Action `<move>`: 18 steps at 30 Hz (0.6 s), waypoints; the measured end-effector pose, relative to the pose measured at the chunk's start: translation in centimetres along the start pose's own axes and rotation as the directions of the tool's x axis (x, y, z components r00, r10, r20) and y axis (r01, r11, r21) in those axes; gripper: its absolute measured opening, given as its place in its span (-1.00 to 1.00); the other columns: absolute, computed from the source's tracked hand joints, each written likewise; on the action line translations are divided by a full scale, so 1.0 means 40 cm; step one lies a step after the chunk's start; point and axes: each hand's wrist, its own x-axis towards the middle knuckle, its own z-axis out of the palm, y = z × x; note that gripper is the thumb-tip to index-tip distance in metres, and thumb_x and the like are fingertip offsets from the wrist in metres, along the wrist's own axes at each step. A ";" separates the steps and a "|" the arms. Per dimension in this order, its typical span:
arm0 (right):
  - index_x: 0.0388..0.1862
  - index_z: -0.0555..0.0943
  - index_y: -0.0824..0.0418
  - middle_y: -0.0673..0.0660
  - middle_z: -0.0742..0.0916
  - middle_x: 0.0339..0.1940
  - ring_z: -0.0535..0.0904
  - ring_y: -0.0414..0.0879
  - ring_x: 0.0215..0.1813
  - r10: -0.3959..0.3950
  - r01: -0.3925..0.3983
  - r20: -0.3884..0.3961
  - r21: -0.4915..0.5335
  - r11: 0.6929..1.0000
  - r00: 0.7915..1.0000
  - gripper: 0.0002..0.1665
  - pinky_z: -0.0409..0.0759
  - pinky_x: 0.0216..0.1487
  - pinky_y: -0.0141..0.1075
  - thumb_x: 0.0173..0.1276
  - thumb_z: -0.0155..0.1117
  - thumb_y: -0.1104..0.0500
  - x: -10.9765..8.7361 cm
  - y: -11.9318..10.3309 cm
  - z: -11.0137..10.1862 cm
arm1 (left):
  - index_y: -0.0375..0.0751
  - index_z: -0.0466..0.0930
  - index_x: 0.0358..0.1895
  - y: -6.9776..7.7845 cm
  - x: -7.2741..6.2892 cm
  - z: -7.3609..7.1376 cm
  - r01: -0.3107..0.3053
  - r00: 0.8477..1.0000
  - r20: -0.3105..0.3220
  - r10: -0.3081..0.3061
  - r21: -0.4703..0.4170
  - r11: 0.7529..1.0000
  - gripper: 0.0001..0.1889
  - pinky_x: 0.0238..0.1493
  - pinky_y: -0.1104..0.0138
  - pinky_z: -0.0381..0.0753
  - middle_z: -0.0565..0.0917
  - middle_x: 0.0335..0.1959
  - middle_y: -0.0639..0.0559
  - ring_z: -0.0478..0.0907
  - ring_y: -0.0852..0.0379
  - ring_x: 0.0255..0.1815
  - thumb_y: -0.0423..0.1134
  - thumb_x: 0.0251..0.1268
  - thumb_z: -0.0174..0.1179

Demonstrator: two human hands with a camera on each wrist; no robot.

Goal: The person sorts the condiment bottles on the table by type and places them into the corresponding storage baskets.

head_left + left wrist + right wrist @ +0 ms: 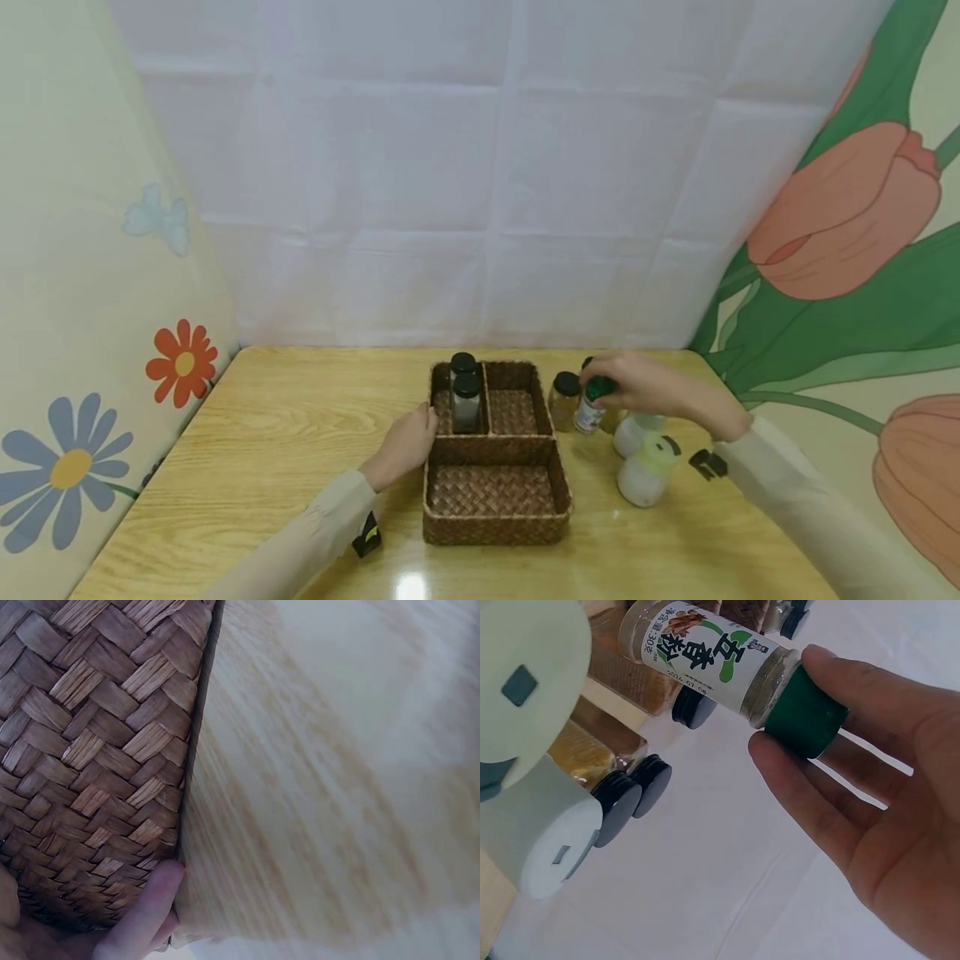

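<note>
- Green-capped spice bottle point(705, 656) is in my right hand point(633, 379), just right of the woven basket point(491, 492) and outside it; I cannot tell whether its base touches the surface point(322, 417).
- My right fingers point(799, 784) pinch the green cap from opposite sides, and in the head view the bottle leans slightly.
- My left hand point(405, 442) grips the basket's left side near the divider, its fingers point(146, 911) against the weave at the edge.
- I count three compartments: two small ones at the back, one wide one in front.
- Two black-capped jars point(467, 410) stand one behind the other in the back left compartment.
- Three more black-capped jars point(630, 667) stand near my right hand, one between basket and bottle.
- Two pale containers point(642, 479) sit together on the surface, nearer my viewpoint than the bottle.
</note>
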 end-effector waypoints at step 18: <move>0.02 0.66 0.35 0.20 0.70 -0.08 0.66 -0.08 -0.20 -0.041 0.040 -0.041 -0.018 0.999 0.998 -0.65 0.64 -0.26 -0.32 0.26 0.44 0.29 0.028 -0.033 -0.013 | -0.72 0.37 0.15 0.002 -0.004 0.000 -0.043 0.999 -0.006 0.043 0.025 0.999 -0.57 -0.69 0.30 0.22 0.26 -0.78 0.06 0.06 0.20 -0.81 -0.33 0.63 -0.31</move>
